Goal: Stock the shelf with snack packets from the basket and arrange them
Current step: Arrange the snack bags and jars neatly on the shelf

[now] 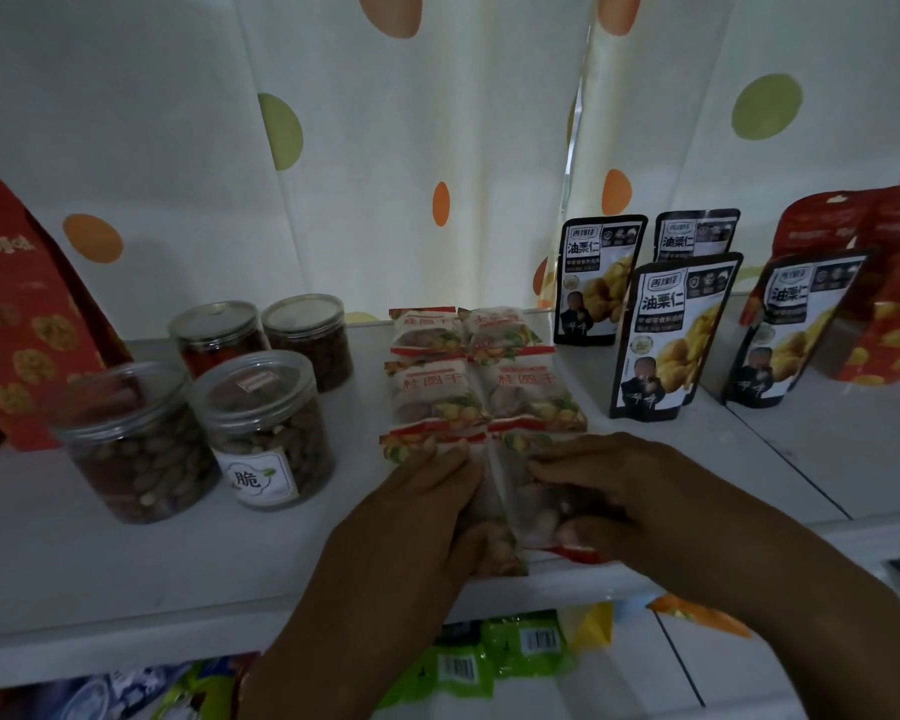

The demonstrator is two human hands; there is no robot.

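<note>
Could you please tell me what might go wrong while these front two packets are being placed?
1. The left front packet and right front packet, held by the left hand and right hand, lie at the shelf front edge; released there, they could slip off.
2. The nearest standing black pouch is close to the right hand; a nudge might topple it.

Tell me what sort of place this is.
Likely a small shop's snack shelf: chestnut pouches stand in rows, jars of nuts sit grouped, and left hand and right hand hold longan packets in a grid.
</note>
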